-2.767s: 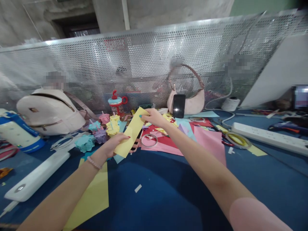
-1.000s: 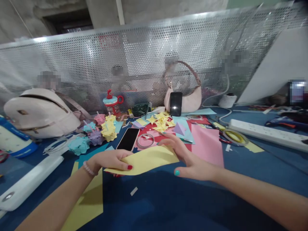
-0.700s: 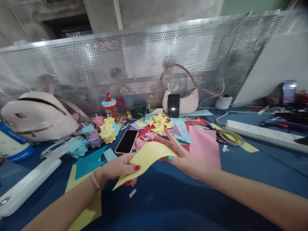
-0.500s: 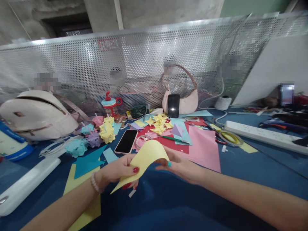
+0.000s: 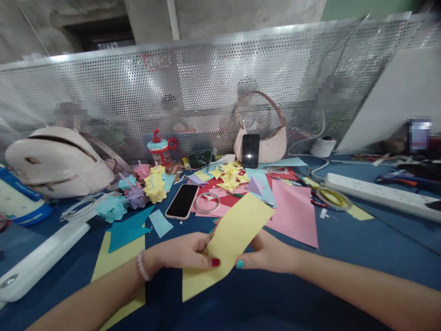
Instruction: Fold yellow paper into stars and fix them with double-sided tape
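A strip of yellow paper (image 5: pixel 237 230) is held up slantwise between my hands, above the blue table. My left hand (image 5: pixel 188 250) pinches it near its lower left, the red-nailed thumb on top and the fingers hidden beneath. My right hand (image 5: pixel 270 253) grips its right edge, with the teal-nailed thumb in front and the other fingers behind the paper. Under my left forearm lies a larger yellow sheet (image 5: pixel 120 271), partly covered by a teal sheet (image 5: pixel 129 230). Beyond the strip are folded yellow paper stars (image 5: pixel 229 177) and a pink sheet (image 5: pixel 292 214).
A phone (image 5: pixel 182 201) and a clear tape ring (image 5: pixel 207 202) lie past my hands. Folded paper balls (image 5: pixel 112 209), a cream backpack (image 5: pixel 58 161) and a red-lidded cup (image 5: pixel 161 149) stand left. A pink handbag (image 5: pixel 270 145) is behind, a white power strip (image 5: pixel 379 191) right.
The yellow strip was arched over between my hands and is now flatter and tilted up to the right. My right thumb has come to its front; my left hand has shifted right.
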Demonstrator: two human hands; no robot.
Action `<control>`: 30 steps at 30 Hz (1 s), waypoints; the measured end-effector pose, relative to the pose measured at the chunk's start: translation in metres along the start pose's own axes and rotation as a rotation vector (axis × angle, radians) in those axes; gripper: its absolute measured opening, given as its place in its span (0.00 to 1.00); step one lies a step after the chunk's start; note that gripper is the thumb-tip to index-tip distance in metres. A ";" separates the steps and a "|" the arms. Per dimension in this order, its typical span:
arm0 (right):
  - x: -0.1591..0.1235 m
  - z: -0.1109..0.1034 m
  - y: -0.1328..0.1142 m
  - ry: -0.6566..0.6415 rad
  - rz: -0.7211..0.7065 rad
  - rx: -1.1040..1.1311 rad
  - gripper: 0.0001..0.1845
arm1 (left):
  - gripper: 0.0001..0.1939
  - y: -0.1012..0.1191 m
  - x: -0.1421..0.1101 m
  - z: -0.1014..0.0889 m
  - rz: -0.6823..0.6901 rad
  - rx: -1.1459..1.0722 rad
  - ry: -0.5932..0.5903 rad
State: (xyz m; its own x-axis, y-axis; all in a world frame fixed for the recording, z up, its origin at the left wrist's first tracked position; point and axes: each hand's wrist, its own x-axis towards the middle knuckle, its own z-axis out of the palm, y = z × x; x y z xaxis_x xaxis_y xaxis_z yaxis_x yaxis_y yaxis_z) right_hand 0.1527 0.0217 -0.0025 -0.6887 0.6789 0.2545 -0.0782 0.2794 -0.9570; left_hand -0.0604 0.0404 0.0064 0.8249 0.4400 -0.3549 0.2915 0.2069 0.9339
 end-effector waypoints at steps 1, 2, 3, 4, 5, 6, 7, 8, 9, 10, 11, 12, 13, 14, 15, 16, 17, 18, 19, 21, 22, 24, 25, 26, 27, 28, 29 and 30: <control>0.001 0.000 0.000 -0.008 0.003 0.023 0.26 | 0.18 0.000 0.001 0.001 0.011 0.011 -0.006; 0.001 0.000 0.001 -0.013 0.008 0.044 0.25 | 0.17 -0.001 0.002 0.002 0.019 0.025 -0.003; 0.001 0.000 0.001 -0.015 0.011 0.063 0.24 | 0.16 -0.001 0.002 0.002 0.023 0.041 0.010; 0.001 0.000 0.001 -0.019 0.014 0.078 0.24 | 0.16 -0.002 0.003 0.002 0.018 0.061 0.029; 0.001 0.000 0.001 -0.025 0.017 0.092 0.24 | 0.16 -0.003 0.004 0.002 0.000 0.080 0.043; 0.001 0.000 0.001 -0.032 0.020 0.106 0.23 | 0.17 -0.004 0.004 0.002 -0.026 0.092 0.049; 0.001 0.000 0.001 -0.034 0.028 0.122 0.23 | 0.18 -0.005 0.005 0.002 -0.057 0.094 0.048; 0.001 0.000 0.000 -0.029 0.044 0.140 0.21 | 0.20 -0.005 0.005 0.001 -0.088 0.088 0.041; 0.001 0.000 0.000 -0.020 0.068 0.154 0.19 | 0.21 -0.005 0.005 0.002 -0.109 0.078 0.036; 0.001 0.000 0.000 -0.007 0.097 0.162 0.17 | 0.22 -0.004 0.005 0.002 -0.116 0.067 0.035; 0.001 0.000 0.001 0.007 0.128 0.162 0.15 | 0.23 -0.003 0.004 0.003 -0.108 0.057 0.038; 0.001 0.000 0.001 0.022 0.156 0.156 0.14 | 0.23 -0.002 0.004 0.004 -0.092 0.058 0.036; 0.001 0.000 0.001 0.037 0.179 0.149 0.14 | 0.23 0.000 0.003 0.006 -0.072 0.067 0.019; 0.001 0.001 0.002 0.049 0.200 0.146 0.14 | 0.23 0.001 0.002 0.007 -0.052 0.085 -0.013; 0.001 0.001 0.002 0.061 0.218 0.151 0.14 | 0.22 0.003 0.001 0.008 -0.034 0.108 -0.054; 0.001 0.001 0.002 0.072 0.237 0.164 0.13 | 0.22 0.004 0.000 0.009 -0.022 0.130 -0.097; 0.001 0.001 0.001 0.079 0.255 0.180 0.13 | 0.22 0.004 -0.001 0.010 -0.009 0.151 -0.130; 0.002 0.001 0.000 0.072 0.273 0.198 0.12 | 0.23 0.004 -0.001 0.011 0.007 0.167 -0.145; 0.002 0.000 -0.001 0.049 0.294 0.217 0.12 | 0.23 0.003 -0.002 0.011 0.023 0.179 -0.138; 0.004 -0.002 -0.007 -0.032 0.338 0.225 0.18 | 0.24 0.000 -0.002 0.010 0.037 0.183 -0.079; 0.005 -0.003 -0.010 -0.084 0.360 0.202 0.22 | 0.25 -0.002 -0.001 0.009 0.035 0.183 -0.029; 0.006 -0.007 -0.016 -0.185 0.399 0.099 0.30 | 0.27 -0.005 0.000 0.007 0.032 0.189 0.118; 0.006 -0.009 -0.019 -0.214 0.411 0.017 0.32 | 0.28 -0.005 0.001 0.006 0.031 0.193 0.191; 0.006 -0.010 -0.022 -0.229 0.417 -0.083 0.33 | 0.29 -0.005 0.002 0.005 0.030 0.199 0.249; 0.005 -0.010 -0.024 -0.231 0.417 -0.203 0.33 | 0.28 -0.005 0.002 0.004 0.032 0.204 0.289; 0.005 -0.010 -0.025 -0.214 0.408 -0.347 0.32 | 0.28 -0.005 0.003 0.004 0.033 0.204 0.309; 0.005 -0.010 -0.026 -0.179 0.387 -0.512 0.30 | 0.26 -0.004 0.004 0.004 0.037 0.199 0.312; 0.004 -0.009 -0.026 -0.140 0.354 -0.687 0.28 | 0.25 -0.003 0.004 0.004 0.045 0.194 0.310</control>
State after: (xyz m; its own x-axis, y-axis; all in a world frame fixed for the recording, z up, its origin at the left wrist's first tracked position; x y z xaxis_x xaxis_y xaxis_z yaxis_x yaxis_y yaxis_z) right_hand 0.1586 0.0234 0.0249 -0.6777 0.7266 -0.1129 0.5947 0.4511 -0.6655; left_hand -0.0558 0.0384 0.0021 0.6618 0.6947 -0.2818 0.3694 0.0249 0.9289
